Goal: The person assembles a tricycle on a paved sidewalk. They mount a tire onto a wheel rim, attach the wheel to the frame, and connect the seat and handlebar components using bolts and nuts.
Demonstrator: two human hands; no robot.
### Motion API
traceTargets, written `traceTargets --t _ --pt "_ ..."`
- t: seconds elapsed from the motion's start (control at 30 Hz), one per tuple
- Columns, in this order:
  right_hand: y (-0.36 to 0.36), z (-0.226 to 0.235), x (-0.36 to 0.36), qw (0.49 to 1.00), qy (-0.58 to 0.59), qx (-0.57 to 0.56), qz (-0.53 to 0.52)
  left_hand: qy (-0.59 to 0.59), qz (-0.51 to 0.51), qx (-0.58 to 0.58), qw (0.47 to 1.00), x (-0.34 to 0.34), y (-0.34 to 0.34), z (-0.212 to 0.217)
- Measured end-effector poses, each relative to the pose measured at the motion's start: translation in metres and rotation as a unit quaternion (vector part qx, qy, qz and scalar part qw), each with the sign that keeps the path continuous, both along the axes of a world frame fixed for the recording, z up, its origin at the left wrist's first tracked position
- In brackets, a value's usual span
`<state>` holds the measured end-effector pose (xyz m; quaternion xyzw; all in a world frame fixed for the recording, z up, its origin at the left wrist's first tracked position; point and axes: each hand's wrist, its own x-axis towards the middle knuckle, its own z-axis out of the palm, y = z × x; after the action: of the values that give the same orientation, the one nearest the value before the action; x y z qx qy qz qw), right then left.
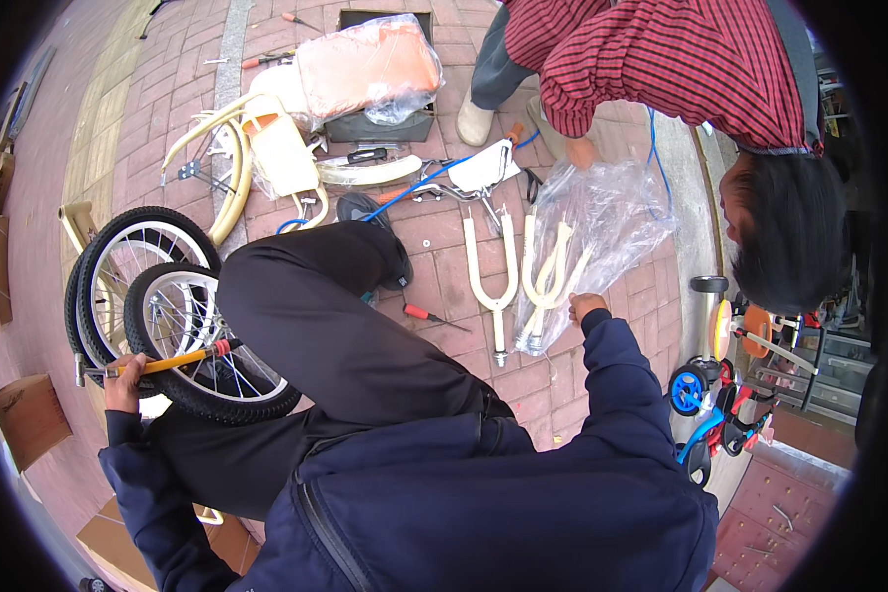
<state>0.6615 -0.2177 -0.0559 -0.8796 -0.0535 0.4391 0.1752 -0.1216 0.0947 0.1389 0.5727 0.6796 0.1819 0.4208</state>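
Gripping an orange-handled tool (183,361), the left hand (124,383) is holding it across a wheel (257,408), perhaps for support; the right hand (587,307) is touching clear plastic (624,225) around cream forks (542,298) on the paving (444,370), its grip unclear.

I see a clear plastic bag (627,209) lying crumpled and spread on the brick paving (454,340), its near edge at the person's right hand (586,307). Cream forked metal parts (530,261) lie at its left side, partly covered, prongs pointing away from the person. The yellow-shafted tool (175,360), red near one end, slants across a wheel (259,393), gripped in the left hand (123,385).
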Motion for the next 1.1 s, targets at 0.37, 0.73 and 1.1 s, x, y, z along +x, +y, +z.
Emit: traceTargets --t 0.37,0.73,1.1 --pt "-0.146 -0.2 -0.126 0.574 0.093 -0.232 0.78 0.045 0.027 -0.067 0.996 -0.029 0.006 -0.01" --pt "-0.057 -0.152 -0.177 0.953 -0.057 -0.222 0.199 0.053 0.06 -0.059 0.995 -0.03 0.005 -0.012" --pt "0.041 -0.149 -0.19 0.962 -0.047 -0.206 0.175 0.037 0.084 -0.053 0.994 -0.02 -0.003 -0.008"
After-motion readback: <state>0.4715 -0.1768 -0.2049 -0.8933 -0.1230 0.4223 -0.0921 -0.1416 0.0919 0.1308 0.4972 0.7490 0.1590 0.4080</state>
